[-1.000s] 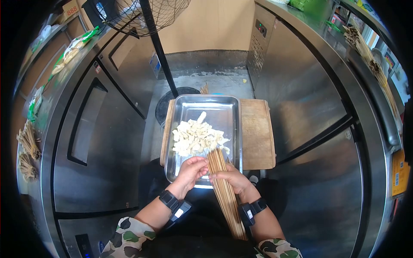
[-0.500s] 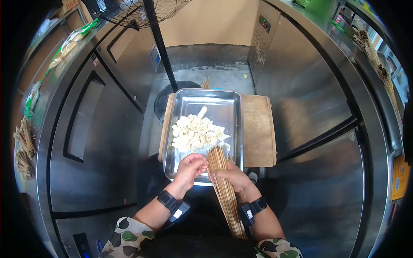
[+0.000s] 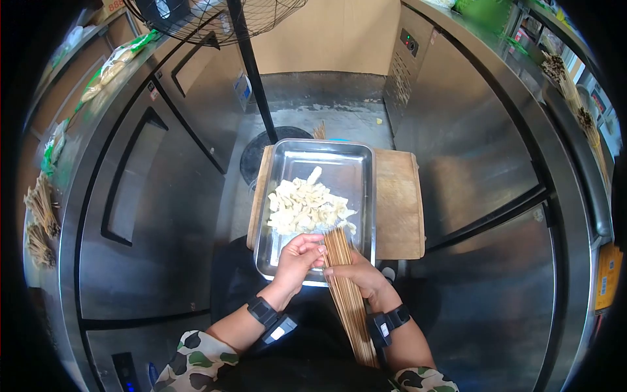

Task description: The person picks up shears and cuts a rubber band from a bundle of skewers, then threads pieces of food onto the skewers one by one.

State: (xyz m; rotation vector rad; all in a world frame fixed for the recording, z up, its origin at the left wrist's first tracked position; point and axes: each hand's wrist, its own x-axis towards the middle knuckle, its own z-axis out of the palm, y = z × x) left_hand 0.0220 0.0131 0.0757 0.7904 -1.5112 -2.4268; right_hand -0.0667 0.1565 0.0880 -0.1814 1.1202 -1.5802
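Note:
My right hand [image 3: 363, 276] grips a thick bundle of bamboo skewers [image 3: 347, 295] that runs from my lap up over the near edge of a steel tray [image 3: 356, 173]. My left hand [image 3: 299, 258] rests at the tips of the bundle, fingers curled and pinching at one skewer. A pile of pale cut food pieces [image 3: 305, 207] lies in the middle of the tray, just beyond both hands. The tray sits on a wooden board [image 3: 398, 204].
Steel fridge cabinets [image 3: 150, 196] stand to the left and right [image 3: 496, 196]. A fan on a black pole [image 3: 251, 72] rises behind the tray. More skewer bundles lie on the left counter [image 3: 40, 215] and the right counter [image 3: 578, 98].
The view shifted slightly. My left hand closed in on the tips of the skewer bundle. My right hand kept its hold on the bundle.

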